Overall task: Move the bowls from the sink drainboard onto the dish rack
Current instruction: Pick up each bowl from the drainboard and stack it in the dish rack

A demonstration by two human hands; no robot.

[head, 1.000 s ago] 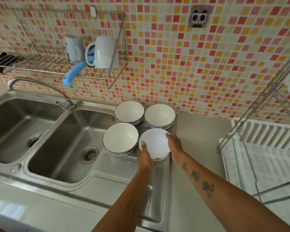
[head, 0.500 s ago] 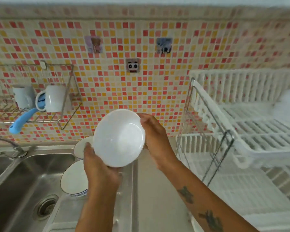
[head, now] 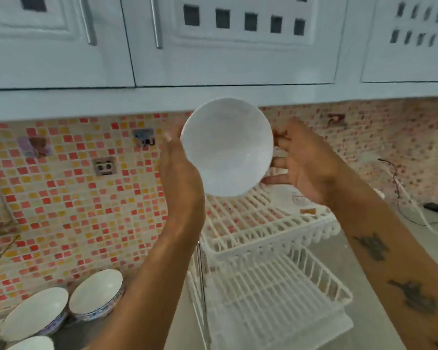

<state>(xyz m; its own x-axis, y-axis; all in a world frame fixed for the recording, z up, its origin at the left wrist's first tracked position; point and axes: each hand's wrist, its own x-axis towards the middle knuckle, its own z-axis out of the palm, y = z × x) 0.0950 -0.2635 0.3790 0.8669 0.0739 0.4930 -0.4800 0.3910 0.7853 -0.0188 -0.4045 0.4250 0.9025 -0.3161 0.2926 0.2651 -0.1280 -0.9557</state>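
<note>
A plain white bowl (head: 226, 147) is held up high, its inside tilted toward me, above the upper tier of the white two-tier dish rack (head: 258, 223). My left hand (head: 181, 173) grips its left rim. My right hand (head: 304, 162) supports its right side with the fingers spread behind it. Three white bowls with blue-patterned outsides stay on the drainboard at the lower left: one (head: 96, 294) nearest the wall, one (head: 34, 313) left of it, and the rim of a third (head: 33, 343) at the bottom edge.
White wall cabinets (head: 213, 46) hang just above the raised bowl. The mosaic tile wall (head: 86, 198) runs behind. A grey counter (head: 352, 261) lies right of the rack, with cables (head: 410, 210) and a dark device at the far right.
Both hands lifted the white bowl from the drainboard up and to the right, to above the rack's upper tier. The view swung up and right, away from the sink.
</note>
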